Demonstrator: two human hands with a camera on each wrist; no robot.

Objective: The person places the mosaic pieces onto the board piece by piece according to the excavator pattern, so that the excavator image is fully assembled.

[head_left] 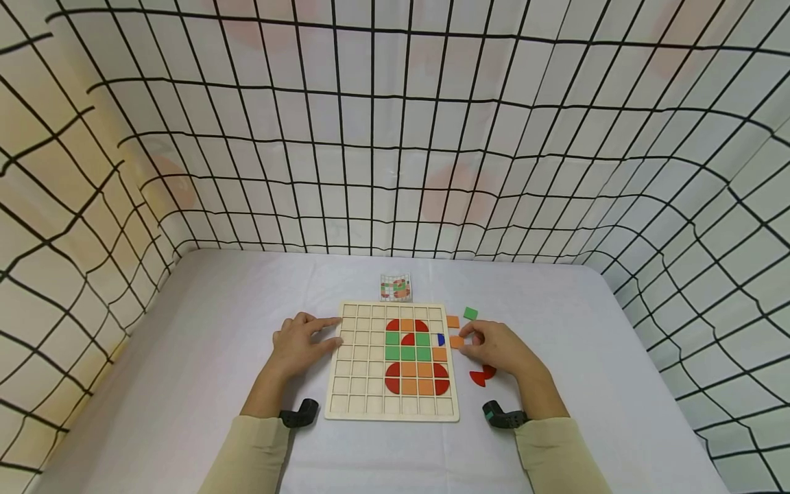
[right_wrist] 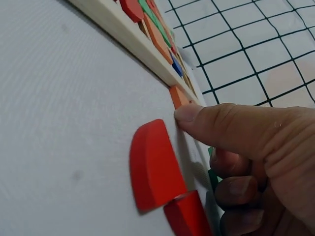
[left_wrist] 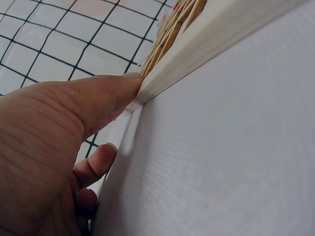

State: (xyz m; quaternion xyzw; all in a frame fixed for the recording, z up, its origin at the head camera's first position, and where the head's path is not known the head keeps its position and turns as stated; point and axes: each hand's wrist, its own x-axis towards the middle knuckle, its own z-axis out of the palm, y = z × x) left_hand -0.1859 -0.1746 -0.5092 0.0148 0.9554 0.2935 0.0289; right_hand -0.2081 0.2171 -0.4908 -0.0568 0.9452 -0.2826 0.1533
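A wooden grid board (head_left: 361, 370) lies on the white table, with red quarter-round, orange and green square pieces and one blue piece (head_left: 441, 339) on its right half. My left hand (head_left: 297, 348) touches the board's left edge with extended thumb and index finger; the thumb (left_wrist: 110, 93) presses the wooden rim. Beside the right edge, my right hand (head_left: 496, 345) pinches an orange square tile (head_left: 456, 342), its thumb (right_wrist: 216, 120) on the tile's near side. The far side of that tile is hidden by the fingers.
Another orange tile (head_left: 453, 322) and a green tile (head_left: 470, 313) lie right of the board. Two red pieces (right_wrist: 155, 167) lie nearer the right wrist. A small pattern card (head_left: 396, 288) sits behind the board. Black netting (head_left: 389, 165) encloses the table's back and sides.
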